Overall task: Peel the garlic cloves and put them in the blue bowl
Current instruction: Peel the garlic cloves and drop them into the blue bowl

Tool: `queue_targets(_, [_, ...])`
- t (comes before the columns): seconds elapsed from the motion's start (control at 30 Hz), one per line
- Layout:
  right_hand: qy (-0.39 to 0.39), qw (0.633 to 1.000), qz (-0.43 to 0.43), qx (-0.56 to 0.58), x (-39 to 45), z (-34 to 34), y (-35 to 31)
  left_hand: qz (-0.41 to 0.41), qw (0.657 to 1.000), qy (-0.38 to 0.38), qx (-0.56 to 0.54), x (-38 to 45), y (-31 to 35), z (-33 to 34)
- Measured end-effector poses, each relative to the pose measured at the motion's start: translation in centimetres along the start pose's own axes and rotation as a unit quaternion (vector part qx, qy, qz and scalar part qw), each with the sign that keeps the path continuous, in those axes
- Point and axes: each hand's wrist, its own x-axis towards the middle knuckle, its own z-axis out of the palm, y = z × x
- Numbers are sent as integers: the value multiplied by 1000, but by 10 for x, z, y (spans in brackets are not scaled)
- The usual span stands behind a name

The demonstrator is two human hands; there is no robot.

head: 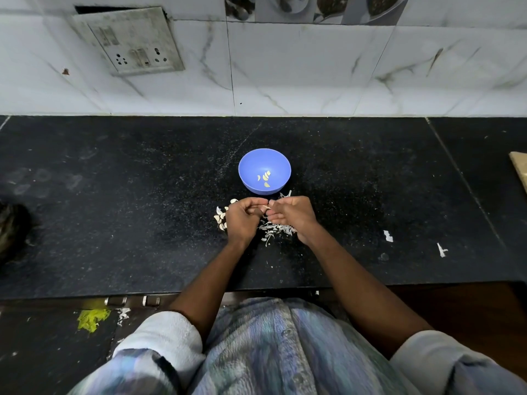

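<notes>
- Left hand (241, 216) and right hand (292, 213) meet just in front of the blue bowl (248, 163), fingers curled, pinching one garlic clove (266, 207) between them.
- Peeled cloves (265, 178) lie in the bowl; unpeeled cloves (221, 218) beside the left hand; skins (278, 228) under the right.
- Judgement: clove small, light, firm; skin papery, tears readily. Pinch at the tip.
</notes>
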Motion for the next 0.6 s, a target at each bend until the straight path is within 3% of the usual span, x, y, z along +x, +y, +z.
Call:
queue_targets(0.27, [5, 1000, -3, 1, -1, 0, 7, 9, 1000, -13, -1, -2, 4, 0])
queue_targets(0.43, [8, 994, -38, -104, -2, -4, 3, 36, 999, -26, 22, -6, 6, -3])
queue_targets(0.6, [17, 980, -78, -180, 1, -2, 7, 14, 1000, -22, 17, -5, 5, -2])
